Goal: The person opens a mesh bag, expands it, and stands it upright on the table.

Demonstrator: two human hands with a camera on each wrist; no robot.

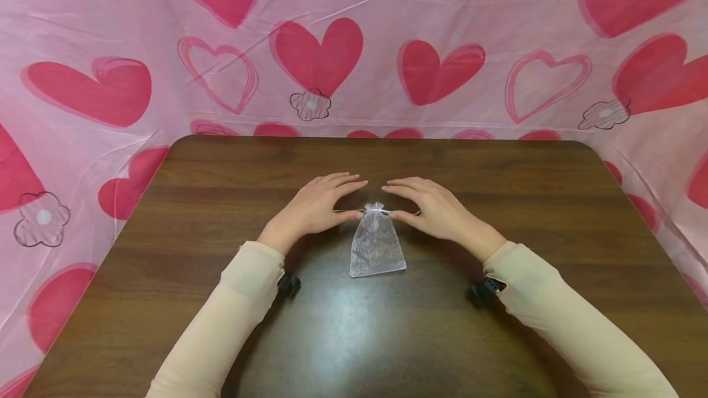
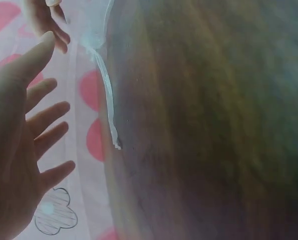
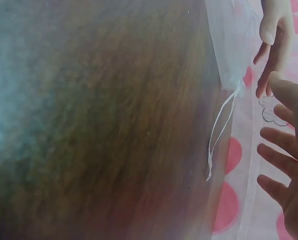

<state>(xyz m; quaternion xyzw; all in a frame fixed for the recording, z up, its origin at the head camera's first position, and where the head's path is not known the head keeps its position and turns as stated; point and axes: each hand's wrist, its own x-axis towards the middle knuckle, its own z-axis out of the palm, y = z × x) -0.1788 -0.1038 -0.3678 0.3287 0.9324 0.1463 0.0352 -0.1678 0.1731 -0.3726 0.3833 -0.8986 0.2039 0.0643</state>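
A small sheer white drawstring pouch (image 1: 378, 247) lies on the wooden table, its gathered neck pointing away from me. White ribbon drawstrings (image 2: 108, 95) run out from both sides of the neck. My left hand (image 1: 323, 202) is at the left of the neck, fingers extended and spread, thumb tip right by the pouch. On the other side, my right hand (image 1: 434, 206) mirrors it, with its thumb beside the neck and fingers reaching inward. In the right wrist view the string loop (image 3: 219, 132) hangs free of the right fingers. Neither hand grips anything.
The brown wooden table (image 1: 210, 263) has rounded far corners. Behind it and along its sides hangs a pink cloth (image 1: 381, 29) printed with hearts and flowers. A black wrist strap device (image 1: 289, 285) shows at the left cuff, and another (image 1: 483, 292) at the right.
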